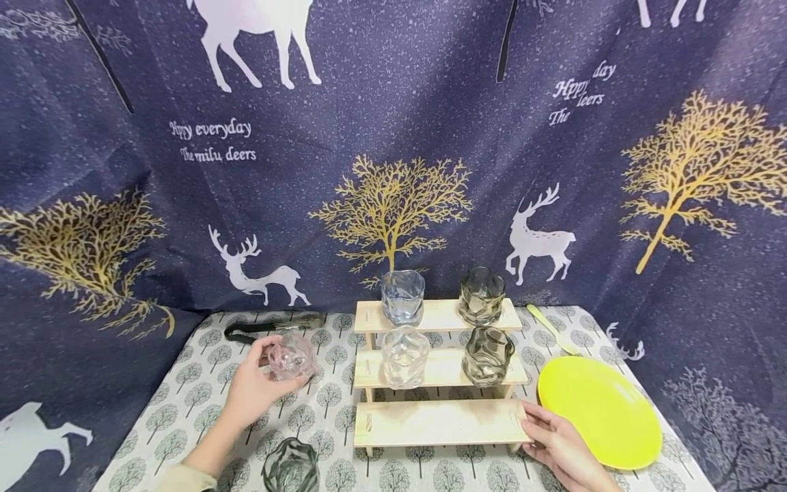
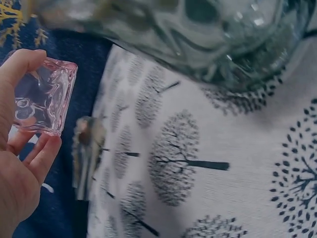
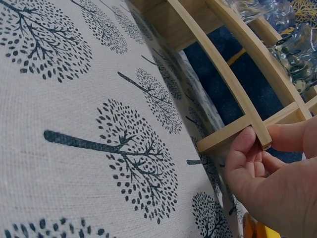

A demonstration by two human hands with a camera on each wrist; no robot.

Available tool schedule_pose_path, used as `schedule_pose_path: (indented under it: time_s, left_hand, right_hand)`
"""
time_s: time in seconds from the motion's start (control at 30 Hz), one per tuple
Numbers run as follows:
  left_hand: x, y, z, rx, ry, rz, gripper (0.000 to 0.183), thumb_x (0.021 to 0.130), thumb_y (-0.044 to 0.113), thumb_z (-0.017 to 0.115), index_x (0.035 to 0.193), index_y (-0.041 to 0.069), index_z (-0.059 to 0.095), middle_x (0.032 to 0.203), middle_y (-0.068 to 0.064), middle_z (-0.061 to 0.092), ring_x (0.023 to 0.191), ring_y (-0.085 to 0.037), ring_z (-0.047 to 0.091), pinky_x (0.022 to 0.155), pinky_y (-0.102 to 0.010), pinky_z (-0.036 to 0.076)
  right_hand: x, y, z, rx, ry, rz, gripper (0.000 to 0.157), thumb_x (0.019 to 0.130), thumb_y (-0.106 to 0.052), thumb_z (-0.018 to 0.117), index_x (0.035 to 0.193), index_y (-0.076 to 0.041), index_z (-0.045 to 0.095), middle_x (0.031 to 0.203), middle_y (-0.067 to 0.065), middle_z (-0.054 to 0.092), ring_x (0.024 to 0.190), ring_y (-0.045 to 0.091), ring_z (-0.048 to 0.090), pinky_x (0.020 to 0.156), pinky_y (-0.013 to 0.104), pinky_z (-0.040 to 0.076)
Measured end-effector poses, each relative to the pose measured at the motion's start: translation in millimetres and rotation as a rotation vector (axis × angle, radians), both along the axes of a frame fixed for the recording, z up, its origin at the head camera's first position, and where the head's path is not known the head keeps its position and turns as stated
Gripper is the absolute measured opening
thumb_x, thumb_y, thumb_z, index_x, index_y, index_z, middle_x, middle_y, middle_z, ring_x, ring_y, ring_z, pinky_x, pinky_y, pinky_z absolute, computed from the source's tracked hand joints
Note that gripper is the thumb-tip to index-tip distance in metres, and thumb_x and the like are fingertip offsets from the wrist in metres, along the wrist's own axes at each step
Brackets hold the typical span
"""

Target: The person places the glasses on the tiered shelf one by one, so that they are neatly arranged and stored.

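My left hand grips a pink glass cup with the thumb and fingers around its sides, left of the wooden rack. In the left wrist view the same pink cup shows between thumb and fingertips. My right hand pinches the right end of the lowest shelf of the three-step wooden rack. On the top step stand a blue glass cup and a dark grey cup. A clear cup and another dark grey cup stand on the middle step.
A dark green glass cup sits at the front left of the table. Black-handled tongs lie behind my left hand. To the right are a yellow plate and a light green spoon. A patterned curtain hangs behind.
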State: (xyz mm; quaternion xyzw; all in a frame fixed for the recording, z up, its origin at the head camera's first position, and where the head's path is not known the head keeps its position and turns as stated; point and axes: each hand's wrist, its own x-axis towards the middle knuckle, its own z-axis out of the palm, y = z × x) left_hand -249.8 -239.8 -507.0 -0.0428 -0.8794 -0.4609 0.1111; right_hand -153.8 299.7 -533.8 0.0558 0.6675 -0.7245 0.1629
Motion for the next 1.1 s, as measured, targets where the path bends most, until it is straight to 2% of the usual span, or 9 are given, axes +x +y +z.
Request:
schedule_pose_path:
  time_s: [0.17, 0.3, 0.5, 0.57, 0.67, 0.8, 0.93, 1.1]
  left_hand:
    - [10.1, 3.1, 14.8, 0.042, 0.045, -0.020, 0.094, 0.068, 0.030, 0.100, 0.145, 0.016, 0.048, 0.126, -0.015, 0.060, 0.110, -0.035, 0.061, 0.095, -0.056, 0.056]
    - [19.9, 9.3, 28.3, 0.066, 0.065, -0.043, 0.092, 0.069, 0.028, 0.100, 0.144, 0.016, 0.049, 0.123, -0.013, 0.061, 0.110, -0.032, 0.062, 0.097, -0.058, 0.055]
    - [39.0, 26.3, 49.2, 0.081, 0.107, -0.087, 0.093, 0.065, 0.022, 0.102, 0.142, 0.014, 0.051, 0.121, -0.008, 0.063, 0.108, -0.024, 0.063, 0.094, -0.040, 0.058]
    - [47.0, 33.7, 55.5, 0.084, 0.110, -0.098, 0.094, 0.063, 0.025, 0.103, 0.142, 0.015, 0.052, 0.121, -0.006, 0.063, 0.108, -0.022, 0.063, 0.093, -0.033, 0.058]
    - [58.5, 45.5, 63.0, 0.073, 0.118, -0.108, 0.096, 0.060, 0.029, 0.104, 0.140, 0.018, 0.053, 0.118, -0.003, 0.063, 0.106, -0.020, 0.064, 0.090, -0.029, 0.058]
    - [71.4, 61.0, 67.8, 0.075, 0.128, -0.136, 0.097, 0.057, 0.029, 0.105, 0.139, 0.023, 0.055, 0.115, 0.001, 0.064, 0.105, -0.017, 0.063, 0.087, -0.030, 0.060]
    - [82.0, 79.2, 67.0, 0.098, 0.115, -0.185, 0.096, 0.054, 0.027, 0.106, 0.137, 0.027, 0.057, 0.114, 0.003, 0.064, 0.104, -0.016, 0.063, 0.087, -0.032, 0.060]
    - [92.8, 108.6, 59.5, 0.120, 0.023, -0.276, 0.094, 0.054, 0.034, 0.105, 0.135, 0.036, 0.057, 0.117, 0.009, 0.064, 0.108, -0.013, 0.063, 0.093, -0.033, 0.058]
  right_hand:
    - [-0.1, -1.2, -0.4, 0.008, -0.007, -0.015, 0.070, 0.108, -0.012, 0.054, 0.156, 0.018, 0.013, 0.119, 0.004, 0.061, 0.098, 0.016, 0.062, 0.083, 0.029, 0.057]
    - [0.0, -1.3, -1.0, 0.016, -0.016, -0.025, 0.070, 0.108, -0.012, 0.054, 0.157, 0.017, 0.013, 0.119, 0.004, 0.061, 0.098, 0.016, 0.062, 0.083, 0.029, 0.057]
    - [-0.2, -1.0, -1.2, 0.015, -0.020, -0.020, 0.070, 0.109, -0.012, 0.053, 0.157, 0.018, 0.012, 0.119, 0.004, 0.060, 0.097, 0.016, 0.062, 0.083, 0.028, 0.057]
    - [0.0, -1.1, -1.1, 0.014, -0.018, -0.019, 0.070, 0.109, -0.012, 0.053, 0.156, 0.018, 0.011, 0.119, 0.004, 0.060, 0.097, 0.016, 0.062, 0.083, 0.028, 0.057]
    - [0.2, -1.1, -1.2, 0.009, -0.017, -0.018, 0.071, 0.109, -0.012, 0.053, 0.156, 0.018, 0.011, 0.119, 0.004, 0.061, 0.097, 0.016, 0.062, 0.083, 0.028, 0.057]
    - [0.3, -0.9, -1.1, -0.001, -0.021, -0.018, 0.071, 0.108, -0.013, 0.054, 0.156, 0.018, 0.011, 0.119, 0.003, 0.061, 0.097, 0.016, 0.062, 0.083, 0.029, 0.057]
    - [0.1, -0.9, -0.6, -0.009, -0.022, -0.017, 0.071, 0.108, -0.013, 0.054, 0.156, 0.017, 0.012, 0.119, 0.002, 0.061, 0.097, 0.016, 0.062, 0.084, 0.029, 0.057]
    - [0.2, -1.0, -1.0, -0.013, -0.012, -0.019, 0.071, 0.108, -0.013, 0.055, 0.156, 0.018, 0.013, 0.119, 0.003, 0.062, 0.097, 0.016, 0.062, 0.084, 0.029, 0.057]
